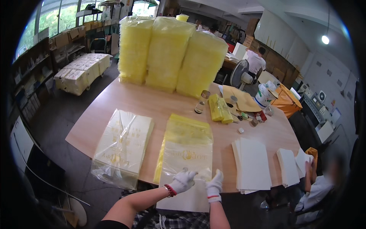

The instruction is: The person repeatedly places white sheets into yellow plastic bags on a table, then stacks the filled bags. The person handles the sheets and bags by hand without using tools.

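- Left hand point(182, 181), in a white glove with a red bead bracelet at the wrist, is curled closed on the near edge of the clear plastic bag point(185, 160).
- Right hand point(214, 186), gloved too, pinches the same edge just beside it, fingers closed on the film.
- That bag lies flat at the near edge of the table point(126, 101), yellow at its far end, on top of a white sheet point(183, 200) that hangs over the table's edge towards the person.
- To the left, a wrapped pack of bags point(122, 147) sits close by, gold print showing through (too blurred to make out anyway).
- To the right, two stacks of white sheets point(251, 164), the further-right one smaller.
- Far side of the table: three tall yellow stacks in plastic wrap point(169, 51), standing shoulder to shoulder.
- Between them and the near work, a small glass jar point(201, 102) and a folded yellow bundle point(220, 108).
- At the right edge, another person's hand point(308, 167) touches the sheets.
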### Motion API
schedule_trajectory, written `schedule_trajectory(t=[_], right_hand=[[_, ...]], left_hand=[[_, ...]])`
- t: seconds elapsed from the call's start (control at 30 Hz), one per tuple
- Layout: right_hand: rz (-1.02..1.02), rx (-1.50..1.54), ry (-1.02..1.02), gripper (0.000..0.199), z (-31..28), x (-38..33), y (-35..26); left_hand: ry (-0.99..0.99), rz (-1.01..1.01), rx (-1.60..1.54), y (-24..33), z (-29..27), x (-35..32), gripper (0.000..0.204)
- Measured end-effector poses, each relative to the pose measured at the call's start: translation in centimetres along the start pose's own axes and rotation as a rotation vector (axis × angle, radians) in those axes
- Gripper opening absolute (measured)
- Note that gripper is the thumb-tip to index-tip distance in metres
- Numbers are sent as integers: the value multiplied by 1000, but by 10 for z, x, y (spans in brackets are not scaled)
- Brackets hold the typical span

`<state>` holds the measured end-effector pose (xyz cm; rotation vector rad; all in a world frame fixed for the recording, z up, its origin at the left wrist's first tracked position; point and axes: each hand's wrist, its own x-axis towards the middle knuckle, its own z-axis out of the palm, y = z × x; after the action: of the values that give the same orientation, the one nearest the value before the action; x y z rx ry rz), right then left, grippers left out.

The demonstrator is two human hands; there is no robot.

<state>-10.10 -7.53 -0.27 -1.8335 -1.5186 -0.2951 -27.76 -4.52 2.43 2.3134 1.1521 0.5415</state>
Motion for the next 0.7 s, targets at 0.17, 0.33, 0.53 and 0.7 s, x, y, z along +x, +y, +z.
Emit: schedule_trajectory(t=[0.17, 0.33, 0.53, 0.7], right_hand=[[296, -85, -605, 42, 42, 23, 12], [360, -196, -870, 65, 9, 11, 1], [196, 51, -953, 86, -61, -75, -5], [217, 328, -856, 67, -131, -152, -19]], left_hand=[[534, 377, 489, -83, -13, -16, 39], [571, -190, -249, -113, -21, -44, 25], [409, -474, -476, -77, -4, -125, 15], [168, -307, -355, -32, -21, -213, 16]])
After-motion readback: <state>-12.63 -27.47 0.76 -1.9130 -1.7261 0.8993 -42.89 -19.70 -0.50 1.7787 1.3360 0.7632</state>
